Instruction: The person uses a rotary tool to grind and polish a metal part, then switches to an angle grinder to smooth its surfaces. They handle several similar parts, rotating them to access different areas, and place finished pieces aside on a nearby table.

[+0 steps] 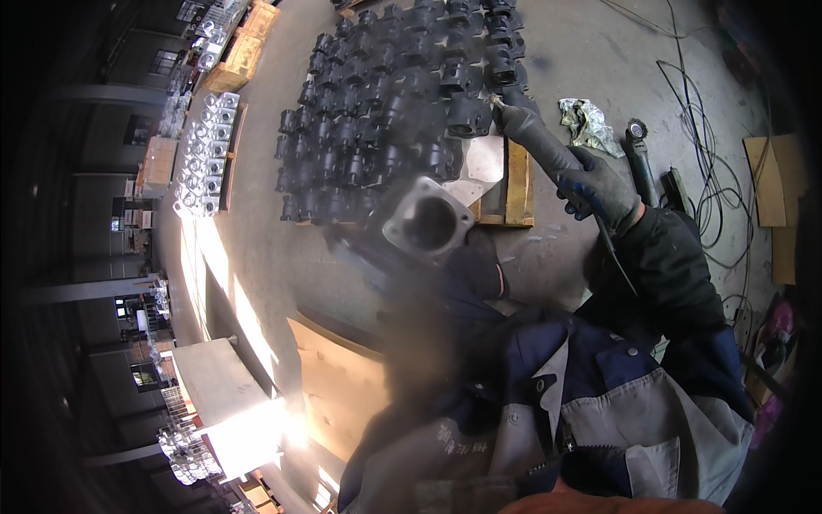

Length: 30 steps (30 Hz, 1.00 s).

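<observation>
While sunlight falls in bright strips across the grey concrete floor point(265, 171), the hall's far side curves away into shadow on the left, with a grey-topped bench point(214, 373) beside the glare. A brown wooden board point(334, 385) stands near the person at the lower left.

To the right lie a crumpled shiny wrapper point(589, 127), a second tool point(640, 163) with a round head, tangled black cables point(705, 182) and, further out, brown cardboard point(775, 167). A blurred brownish patch covers part of the view at lower centre; the left hand cannot be made out, so I cannot tell its state.

The gloved right hand point(599, 184) is wrapped round a grey handheld power tool point(544, 141), whose tip is close to the nearest black castings; contact is unclear. Just left of the person's leg, a silvery flanged casting point(411, 206) shows its wide round bore.

A wooden pallet point(520, 184) bears the close rows of black castings point(342, 137). Silvery castings point(205, 158) fill another pallet at left, near a wooden crate point(244, 51).
</observation>
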Available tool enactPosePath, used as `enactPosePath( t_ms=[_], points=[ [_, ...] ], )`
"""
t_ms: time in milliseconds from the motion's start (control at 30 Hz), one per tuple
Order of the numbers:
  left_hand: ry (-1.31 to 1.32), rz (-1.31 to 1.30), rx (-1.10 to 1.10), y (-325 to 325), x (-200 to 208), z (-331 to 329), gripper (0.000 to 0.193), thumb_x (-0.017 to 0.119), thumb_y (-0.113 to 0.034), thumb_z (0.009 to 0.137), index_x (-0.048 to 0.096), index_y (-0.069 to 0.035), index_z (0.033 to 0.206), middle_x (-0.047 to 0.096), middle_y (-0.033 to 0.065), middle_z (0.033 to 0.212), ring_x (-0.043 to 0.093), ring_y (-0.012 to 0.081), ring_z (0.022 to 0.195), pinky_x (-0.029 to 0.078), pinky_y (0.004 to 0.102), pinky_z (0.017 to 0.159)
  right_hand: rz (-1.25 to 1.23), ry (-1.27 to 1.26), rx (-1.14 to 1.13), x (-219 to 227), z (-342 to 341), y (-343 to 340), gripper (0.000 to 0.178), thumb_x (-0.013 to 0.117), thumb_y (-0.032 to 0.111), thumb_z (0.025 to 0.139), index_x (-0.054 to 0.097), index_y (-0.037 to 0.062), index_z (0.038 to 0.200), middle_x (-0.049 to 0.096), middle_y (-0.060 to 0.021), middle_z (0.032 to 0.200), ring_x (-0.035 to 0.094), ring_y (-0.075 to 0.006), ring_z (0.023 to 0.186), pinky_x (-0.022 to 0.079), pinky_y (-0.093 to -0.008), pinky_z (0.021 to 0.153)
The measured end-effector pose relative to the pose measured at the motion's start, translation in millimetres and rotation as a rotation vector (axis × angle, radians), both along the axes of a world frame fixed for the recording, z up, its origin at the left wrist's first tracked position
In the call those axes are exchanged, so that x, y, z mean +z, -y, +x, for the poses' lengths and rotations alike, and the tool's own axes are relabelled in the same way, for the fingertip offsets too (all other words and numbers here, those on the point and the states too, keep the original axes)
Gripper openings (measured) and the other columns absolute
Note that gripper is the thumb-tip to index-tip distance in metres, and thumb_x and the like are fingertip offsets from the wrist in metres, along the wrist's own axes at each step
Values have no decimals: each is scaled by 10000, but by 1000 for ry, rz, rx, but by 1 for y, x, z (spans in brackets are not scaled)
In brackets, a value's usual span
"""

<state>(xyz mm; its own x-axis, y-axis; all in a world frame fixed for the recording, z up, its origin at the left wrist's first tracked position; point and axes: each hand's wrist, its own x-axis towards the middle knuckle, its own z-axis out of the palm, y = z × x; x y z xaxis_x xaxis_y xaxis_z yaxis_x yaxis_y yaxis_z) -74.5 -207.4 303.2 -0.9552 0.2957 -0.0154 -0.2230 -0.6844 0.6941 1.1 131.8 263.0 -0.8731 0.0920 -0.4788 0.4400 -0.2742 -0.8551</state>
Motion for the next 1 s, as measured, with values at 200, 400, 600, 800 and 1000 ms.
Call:
enactPosePath(
  t_ms=[200,400,600,800,1000],
  points=[
    [-143,-181,38,7,11,1,638,632,-373,1041,479,-13,1545,671,197,1363,648,335,1220,512,509,1049,-31,0,4,-3,0,5,590,752,233,919,522,42,1427,601,-42,849,597,-132,588,507,-269,501],
    [-481,-561,172,48,23,0,671,632,-431,1048,475,-4,1542,688,197,1335,679,303,1167,547,460,1004,29,14,34,-6,-1,4,641,747,240,913,500,45,1471,614,-56,857,608,-140,584,513,-282,499],
    [-765,-845,275,91,26,3,710,632,-490,1055,471,5,1538,705,197,1308,709,272,1114,582,411,960,63,30,28,-9,-3,5,635,742,264,914,504,38,1457,628,-70,862,628,-152,580,517,-290,492],
    [-861,-826,398,74,48,23,620,684,-384,1041,516,-3,1501,709,191,1266,717,268,1095,604,414,934,61,30,47,-10,-3,6,613,747,263,918,510,32,1434,629,-68,860,627,-152,568,519,-291,483],
    [-970,-966,457,60,72,25,769,813,-328,906,500,10,1522,723,196,1207,741,282,1059,625,422,928,60,30,55,-17,-6,6,609,740,266,933,498,36,1443,631,-65,859,630,-157,571,525,-295,485]
  ],
)
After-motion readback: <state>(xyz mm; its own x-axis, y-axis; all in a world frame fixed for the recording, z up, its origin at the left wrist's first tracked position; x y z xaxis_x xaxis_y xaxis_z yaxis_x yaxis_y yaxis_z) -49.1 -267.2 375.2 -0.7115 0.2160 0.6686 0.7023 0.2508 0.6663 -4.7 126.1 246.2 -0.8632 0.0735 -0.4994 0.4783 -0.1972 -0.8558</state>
